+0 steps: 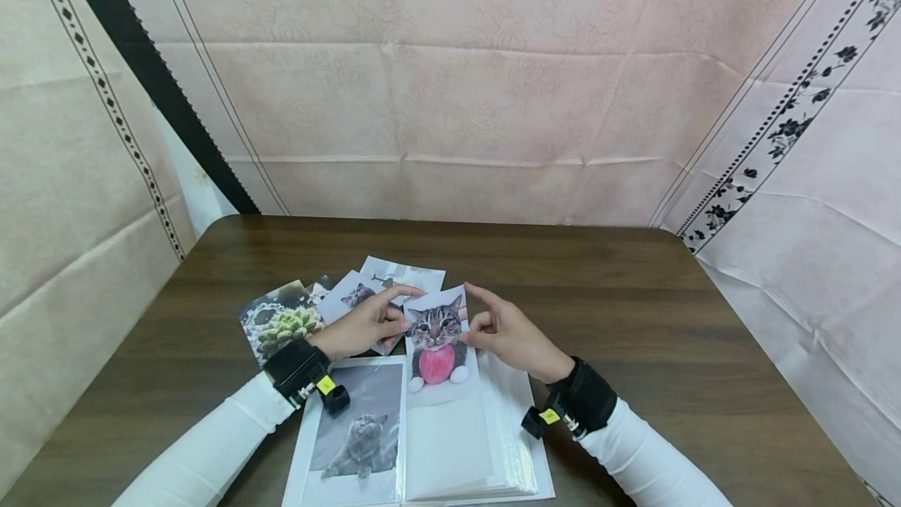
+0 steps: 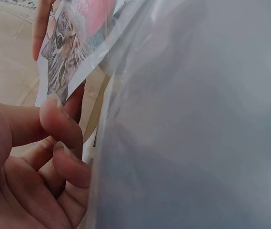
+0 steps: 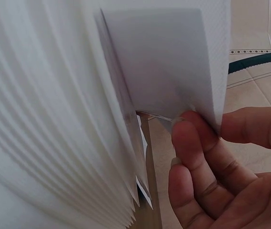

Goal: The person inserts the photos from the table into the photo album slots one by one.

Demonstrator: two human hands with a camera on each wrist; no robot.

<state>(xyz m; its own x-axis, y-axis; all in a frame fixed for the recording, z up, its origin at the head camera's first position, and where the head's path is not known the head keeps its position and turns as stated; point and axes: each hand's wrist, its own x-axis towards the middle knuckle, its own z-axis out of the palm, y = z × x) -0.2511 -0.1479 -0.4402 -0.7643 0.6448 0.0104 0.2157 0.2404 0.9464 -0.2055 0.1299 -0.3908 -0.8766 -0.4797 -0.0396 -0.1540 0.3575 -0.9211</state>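
At album (image 1: 446, 448), left grip (image 1: 366, 325), right grip (image 1: 517, 333) pinching cat photo (image 1: 436, 358), back (image 3: 164, 57) in right wrist view only

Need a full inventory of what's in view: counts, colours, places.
Table: one, dark brown, across lower view
Photo album: one, white, open at lower centre
Grey cat photo: one, grey, in album's left half
Tabby cat photo: one, grey and white with pink, over album's right half, upper end
Loose photos: at least four, mixed colours, overlapping, behind and left of album
Patterned cloth: count unclear, pale, behind table
Black band: one, black, back left
Wrist cameras: two, black with yellow tags, one per wrist
Sleeves: two, white, both arms
Left grip: one, bare, pinching tabby photo's left edge
Right grip: one, bare, pinching its right edge
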